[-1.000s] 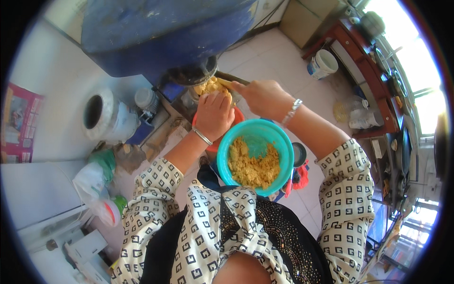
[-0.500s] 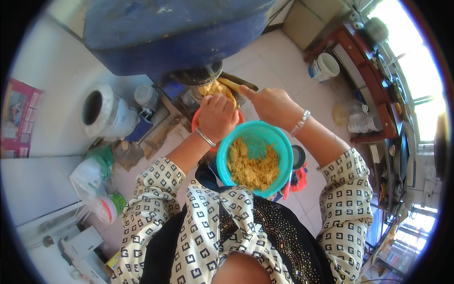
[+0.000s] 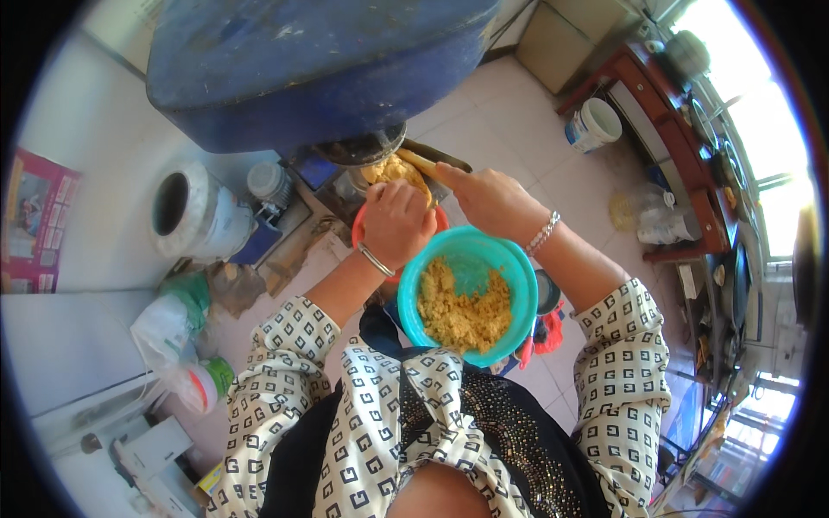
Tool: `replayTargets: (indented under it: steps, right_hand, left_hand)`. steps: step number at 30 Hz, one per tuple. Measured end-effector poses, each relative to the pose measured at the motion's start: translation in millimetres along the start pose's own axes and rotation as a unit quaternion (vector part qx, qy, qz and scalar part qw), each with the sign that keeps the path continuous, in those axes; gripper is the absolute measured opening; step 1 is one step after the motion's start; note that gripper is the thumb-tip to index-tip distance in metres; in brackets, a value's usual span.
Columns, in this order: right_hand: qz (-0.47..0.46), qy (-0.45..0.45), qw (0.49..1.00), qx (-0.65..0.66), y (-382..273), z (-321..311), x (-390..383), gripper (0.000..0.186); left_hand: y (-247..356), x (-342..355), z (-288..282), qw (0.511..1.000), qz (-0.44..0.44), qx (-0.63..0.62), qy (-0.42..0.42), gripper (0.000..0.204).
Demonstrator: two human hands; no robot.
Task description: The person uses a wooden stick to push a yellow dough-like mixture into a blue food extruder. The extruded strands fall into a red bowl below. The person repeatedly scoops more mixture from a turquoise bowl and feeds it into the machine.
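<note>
My right hand (image 3: 496, 205) is closed round a pale wooden stick (image 3: 418, 161). The stick slants up and left toward a yellow doughy mass (image 3: 390, 169) under the metal mouth (image 3: 363, 148) of a big blue machine (image 3: 319, 78). Against the near side of that mass, my left hand (image 3: 399, 223) has its fingers bent and closed; what lies under them is hidden. Below both hands, close to my body, a turquoise basin (image 3: 526, 298) holds crumbly yellow meal (image 3: 462, 312). A red bowl (image 3: 359, 226) shows partly behind my left hand.
On the left stand a white drum-like vessel (image 3: 207, 216), a grey motor (image 3: 269, 183) and plastic bags (image 3: 164, 324). A white bucket (image 3: 594, 125) sits on the tiled floor near a red-brown table (image 3: 643, 82) at right. A small dark bowl (image 3: 547, 292) is beside the basin.
My right index finger, stretched along the stick before, now lies closer in with the grip, and that hand is slightly further left. The left hand stays by the yellow mass. The view shifted slightly.
</note>
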State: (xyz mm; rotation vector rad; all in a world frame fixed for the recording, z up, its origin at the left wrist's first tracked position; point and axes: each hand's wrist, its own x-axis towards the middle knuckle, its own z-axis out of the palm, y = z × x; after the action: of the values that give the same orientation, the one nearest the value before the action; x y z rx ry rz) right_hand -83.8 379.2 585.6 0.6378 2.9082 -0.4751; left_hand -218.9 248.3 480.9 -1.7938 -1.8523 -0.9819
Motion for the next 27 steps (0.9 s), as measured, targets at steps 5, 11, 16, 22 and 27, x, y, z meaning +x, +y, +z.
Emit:
replayTargets:
  steps: [5, 11, 16, 22, 27]
  right_hand:
    - [-0.042, -0.012, 0.996, -0.080, -6.5, -2.5, 18.6, 0.058]
    - [-0.054, -0.021, 0.980, -0.190, 0.5, -23.5, 10.7, 0.058]
    - [-0.047, -0.044, 0.984, -0.165, -12.8, -50.4, -49.2, 0.057]
    - [-0.044, -0.061, 0.982, -0.171, -36.4, -39.7, -45.3, 0.059]
    - [-0.032, -0.036, 0.986, -0.160, -41.9, -26.2, -33.6, 0.062]
  left_hand:
    - [-3.7, 0.4, 3.6, 1.000, -0.004, 0.018, -0.017, 0.027]
    - [-10.5, -8.2, 6.9, 0.998, -0.020, -0.037, -0.042, 0.037]
    - [1.4, -34.4, -29.8, 0.992, 0.021, 0.005, -0.127, 0.062]
    - [-6.7, -20.9, -24.9, 0.991, 0.051, 0.031, -0.123, 0.062]
    - [-13.9, -7.2, -11.7, 0.994, 0.049, 0.033, -0.096, 0.055]
